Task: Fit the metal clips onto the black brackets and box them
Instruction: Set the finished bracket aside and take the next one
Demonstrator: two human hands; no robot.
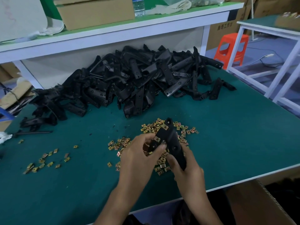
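Carton (259, 207) at 5 o'clock, below table (235, 143) edge, flap open, contents hidden. Right hand (186, 172) wrapped round near end of one bracket (174, 143), dead centre, held above the table. Left hand (138, 153) pinching its mid flange from 9 o'clock, fingertips beside one of the fitted clips (157, 139).

Handling, as judged: bracket looks stiff, light, moulded plastic. Safe to grip hard at the plain end, clear of the holes. Clips small, thin, springy, likely sharp-edged. Best pinched by the flat sides and pushed on square.

Count:
- 1 bracket in hand, 2 fitted clips showing on it.
- Loose clips (120, 143) under the hands: well past fifty, uncountable.
- Second scatter (47, 159) at 8 o'clock: around fifteen.
- Bracket pile (129, 78) at 12 o'clock: dozens, tangled, no exact count.
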